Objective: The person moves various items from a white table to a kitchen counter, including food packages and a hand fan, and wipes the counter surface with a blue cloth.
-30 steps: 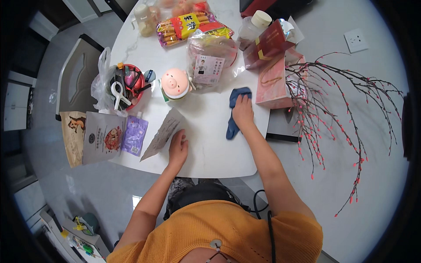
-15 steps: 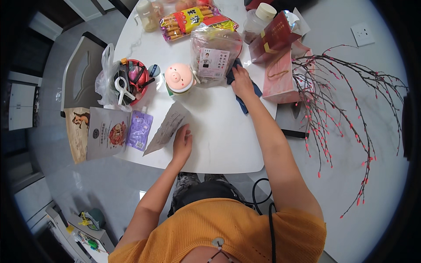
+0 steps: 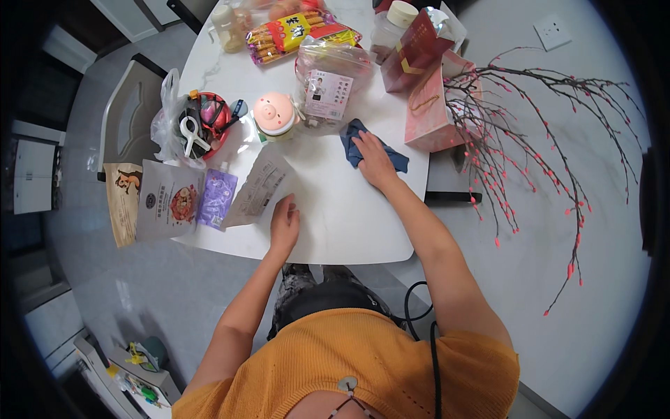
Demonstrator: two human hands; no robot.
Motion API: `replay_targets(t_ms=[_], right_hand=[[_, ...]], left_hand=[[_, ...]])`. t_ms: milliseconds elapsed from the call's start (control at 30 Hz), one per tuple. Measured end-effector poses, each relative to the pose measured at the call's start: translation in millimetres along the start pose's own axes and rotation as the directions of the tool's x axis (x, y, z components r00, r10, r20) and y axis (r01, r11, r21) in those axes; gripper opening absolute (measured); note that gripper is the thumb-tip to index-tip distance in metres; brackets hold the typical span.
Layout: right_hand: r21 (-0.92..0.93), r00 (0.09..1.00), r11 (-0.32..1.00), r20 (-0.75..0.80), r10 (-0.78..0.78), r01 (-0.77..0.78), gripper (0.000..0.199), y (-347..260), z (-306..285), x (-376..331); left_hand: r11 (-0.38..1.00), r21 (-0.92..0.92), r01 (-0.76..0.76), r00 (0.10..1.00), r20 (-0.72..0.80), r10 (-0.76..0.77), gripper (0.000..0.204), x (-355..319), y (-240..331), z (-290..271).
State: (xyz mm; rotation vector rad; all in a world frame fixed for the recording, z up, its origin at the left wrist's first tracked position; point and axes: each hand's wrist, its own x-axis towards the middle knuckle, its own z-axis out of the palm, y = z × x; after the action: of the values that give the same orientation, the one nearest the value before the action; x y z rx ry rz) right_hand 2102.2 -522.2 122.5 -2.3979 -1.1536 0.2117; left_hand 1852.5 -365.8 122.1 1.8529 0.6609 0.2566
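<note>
My right hand [image 3: 373, 159] lies over a dark blue cloth [image 3: 354, 133] on the white tabletop [image 3: 342, 230], pressing on it with the fingers; the cloth is bunched and spreads out to both sides. Close to the table's near edge rests my left hand [image 3: 284, 222], loosely bent and holding nothing. Beside it a grey-white bag [image 3: 262, 185] stands tilted, its printed side toward the hand. Just beyond the cloth sits a clear zip bag [image 3: 331, 91] with a printed label. Left of that is a pink pig-faced container [image 3: 273, 114].
On the left are a purple spout pouch [image 3: 218, 199], a grey food pouch [image 3: 169, 202], a tan pouch [image 3: 124, 202] and a red basket [image 3: 220, 143] of small items. Snack packs [image 3: 289, 38] lie at the back. A pink gift bag [image 3: 433, 115] and budded branches [image 3: 520, 129] stand right.
My right hand has drawn the blue cloth nearer and leftward, away from the pink bag's side. My left hand has barely moved. The whole view has shifted slightly.
</note>
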Motion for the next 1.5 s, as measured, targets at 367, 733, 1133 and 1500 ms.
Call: replay_targets(t_ms=[367,733,1133,1500], right_hand=[[0.008,0.928,0.967,0.282,-0.245,0.253,0.061,-18,-38,-122],[-0.317,0.988,0.945,-0.152,0.037,-0.084,0.054,18,-26,-37],[-0.121,0.945,0.938,-0.089,0.315,-0.324,0.058,56,-6,49],[-0.007,0.992,0.992,0.0,-0.125,0.125,0.049,12,-6,-27]], left_hand=[[1.0,0.023,0.01,1.0,-0.01,-0.01,0.04,-4,-2,4],[0.993,0.095,-0.063,0.997,-0.046,0.067,0.038,-4,0,11],[0.993,0.116,-0.036,0.994,-0.1,0.047,0.036,-5,0,16],[0.984,0.17,-0.062,0.989,-0.125,0.084,0.037,-4,-2,25]])
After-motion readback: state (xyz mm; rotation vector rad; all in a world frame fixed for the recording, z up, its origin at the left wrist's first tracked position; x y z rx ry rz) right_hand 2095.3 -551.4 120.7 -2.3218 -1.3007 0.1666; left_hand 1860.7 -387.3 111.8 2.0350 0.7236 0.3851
